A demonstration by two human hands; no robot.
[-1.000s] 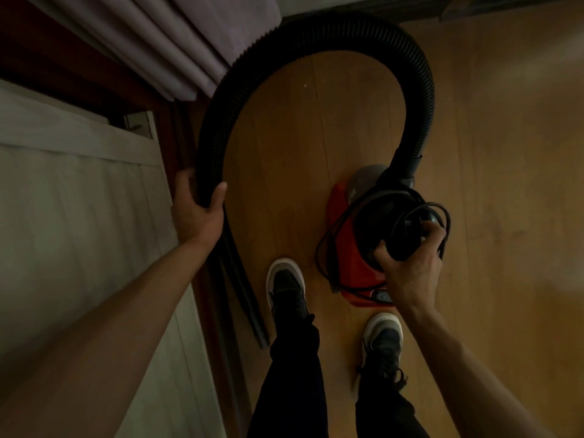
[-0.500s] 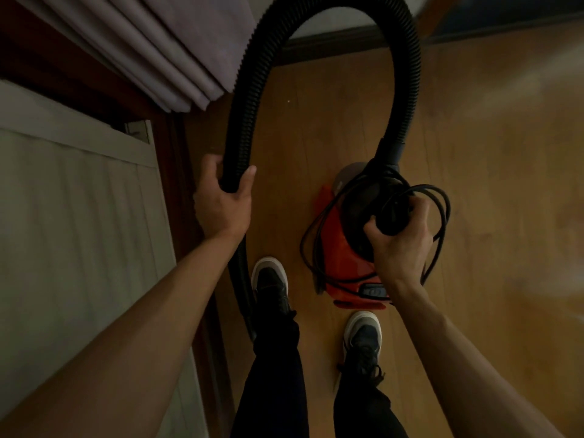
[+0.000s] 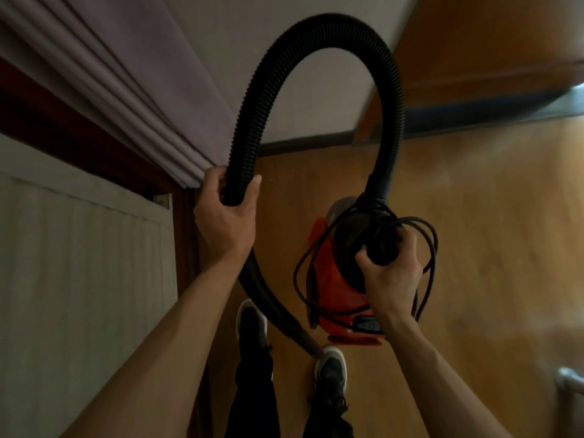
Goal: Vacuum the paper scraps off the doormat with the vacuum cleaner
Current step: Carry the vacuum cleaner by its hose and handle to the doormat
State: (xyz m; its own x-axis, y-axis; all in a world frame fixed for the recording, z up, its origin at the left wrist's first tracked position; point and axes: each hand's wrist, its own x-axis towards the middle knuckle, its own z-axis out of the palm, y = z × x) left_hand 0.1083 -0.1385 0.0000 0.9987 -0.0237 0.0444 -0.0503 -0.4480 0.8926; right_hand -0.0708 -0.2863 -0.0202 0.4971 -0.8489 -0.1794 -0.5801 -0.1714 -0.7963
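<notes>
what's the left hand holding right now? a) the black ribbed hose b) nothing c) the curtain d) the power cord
a: the left hand curls its fingers and thumb round the black ribbed hose, while the right hand grips the vacuum cleaner by its black top.

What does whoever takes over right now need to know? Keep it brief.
Left hand grips the black hose.
Right hand grips the handle of the red vacuum cleaner, power cord looped around it.
Doormat and paper scraps: not in view.
Done: vacuum in hand only.
Left: find the doormat, probably free the cord, vacuum the scraps.
</notes>
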